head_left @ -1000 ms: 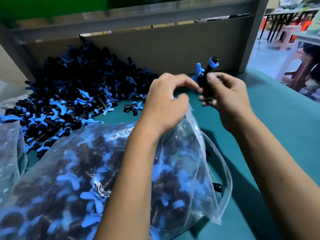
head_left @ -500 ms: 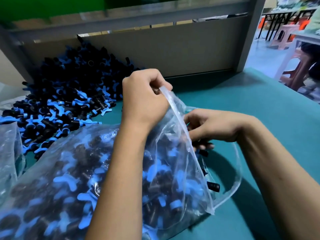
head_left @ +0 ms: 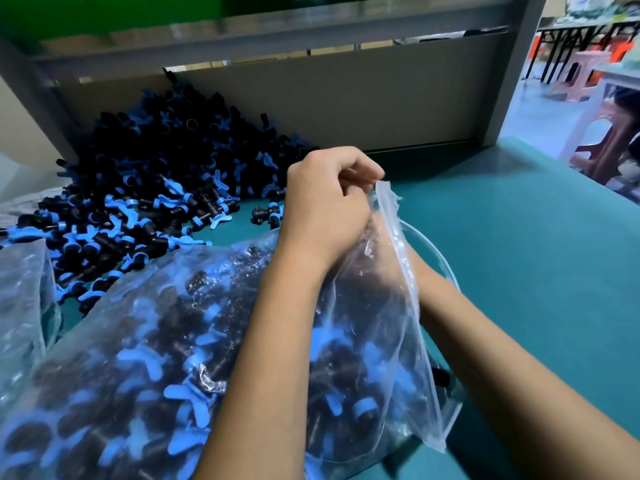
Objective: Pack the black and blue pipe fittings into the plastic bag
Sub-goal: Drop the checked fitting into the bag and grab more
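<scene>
A: While the left hand point(head_left: 327, 206) pinches the bag's top edge and lifts it, keep that lip high. It makes the mouth of the plastic bag point(head_left: 388, 306) gape wide, so stuff can drop in w/o snagging.

B: OK. And the right hand?

A: It's gone down inside the bag. I can see the forearm point(head_left: 485, 358) going in at about 4 o'clock from the left hand, but the hand itself is behind crinkly plastic. Can't tell if the fingers are curled on a fitting or loose.

B: So what should it do?

A: My guess: let go deep in the bag, not near the rim, then slide out slow. Bag looks pretty full already, so bits near the mouth could roll out.

B: Where's the rest of the stuff?

A: Big pile of black and blue pipe fittings point(head_left: 145, 188) sits at 9 to 10 o'clock from the left hand, on the green table point(head_left: 519, 254), up vs. the grey back panel point(head_left: 381, 109). One stray fitting point(head_left: 265, 213) lies just beside the left hand, at its 9 o'clock.

B: Grab that one next?

A: Prob. the easy pick, it's closest. Don't let the left hand drop the lip, tho.
</scene>
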The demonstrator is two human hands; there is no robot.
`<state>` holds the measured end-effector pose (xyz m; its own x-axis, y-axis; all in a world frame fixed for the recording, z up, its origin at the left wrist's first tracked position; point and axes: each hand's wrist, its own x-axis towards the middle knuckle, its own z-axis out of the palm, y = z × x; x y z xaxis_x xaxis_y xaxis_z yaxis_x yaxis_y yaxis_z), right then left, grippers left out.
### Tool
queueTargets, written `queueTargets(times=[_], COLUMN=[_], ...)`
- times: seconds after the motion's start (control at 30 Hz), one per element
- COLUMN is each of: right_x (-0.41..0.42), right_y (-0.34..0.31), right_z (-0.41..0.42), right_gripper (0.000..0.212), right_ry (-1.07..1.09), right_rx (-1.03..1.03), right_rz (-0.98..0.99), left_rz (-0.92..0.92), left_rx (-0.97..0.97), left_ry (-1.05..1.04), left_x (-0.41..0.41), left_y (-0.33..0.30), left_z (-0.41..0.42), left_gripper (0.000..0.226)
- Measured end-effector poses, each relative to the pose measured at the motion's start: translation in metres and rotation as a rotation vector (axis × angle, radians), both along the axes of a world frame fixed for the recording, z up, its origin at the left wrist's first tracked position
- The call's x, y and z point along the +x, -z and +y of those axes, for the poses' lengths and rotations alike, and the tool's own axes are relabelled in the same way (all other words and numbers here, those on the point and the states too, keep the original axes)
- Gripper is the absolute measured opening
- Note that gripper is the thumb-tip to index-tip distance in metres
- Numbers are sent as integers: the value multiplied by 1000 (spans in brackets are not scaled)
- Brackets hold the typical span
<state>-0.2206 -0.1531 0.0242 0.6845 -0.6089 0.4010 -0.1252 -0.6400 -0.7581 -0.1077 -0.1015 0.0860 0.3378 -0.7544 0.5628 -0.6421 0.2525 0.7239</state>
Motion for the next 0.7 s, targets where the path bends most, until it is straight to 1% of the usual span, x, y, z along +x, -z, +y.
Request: queueTargets(times=[0.03, 0.07, 0.13, 0.17, 0.2, 0.27, 0.33, 0.37, 0.43, 0.47, 0.5, 0.57, 0.63, 0.67, 0.7], right_x=[5, 0, -19, -30, -41, -52, -45, -35, -11, 1, 12, 31, 49, 58, 65], right_y=[-13, -25, -43, -50, -52, -55, -48, -42, -24, -16, -9, 3, 16, 23, 28], right_z=[0, 0, -10, -17, -27, -43, -53, -56, -66, -71, -77, -97, -118, -128, -135], right_gripper=[13, 12, 4, 9, 13, 7, 9, 10, 15, 17, 15, 2, 29, 44, 59], right_ry=[-81, -141, -176, -152, -109, 31, 212, 305, 466, 509, 524, 541, 575, 554, 514], right_rx=[145, 181, 179, 210, 245, 336, 401, 435, 449, 409, 326, 129, -124, -223, -277], right_rz=[6, 57, 226, 237, 214, 30, -156, -210, -215, -184, -125, 97, 402, 522, 605], left_rz=[-8, -21, -40, -39, -35, -12, 17, 16, -29, -64, -100, -169, -201, -200, -195], left_rx=[-2, -3, 30, 75, 133, 254, 349, 390, 477, 523, 566, 631, 657, 661, 664], left_ry=[-25, -71, -190, -249, -303, -375, -406, -403, -379, -365, -352, -338, -341, -343, -343], left_x=[4, 9, 24, 32, 39, 51, 58, 58, 55, 52, 50, 48, 49, 49, 50], left_y=[-1, -2, -2, 0, 2, 8, 13, 16, 19, 21, 22, 26, 27, 27, 26], left_z=[2, 4, 8, 10, 11, 13, 13, 13, 11, 10, 9, 9, 8, 7, 7], left_gripper=[46, 48, 47, 46, 44, 42, 40, 40, 39, 39, 38, 36, 35, 35, 35])
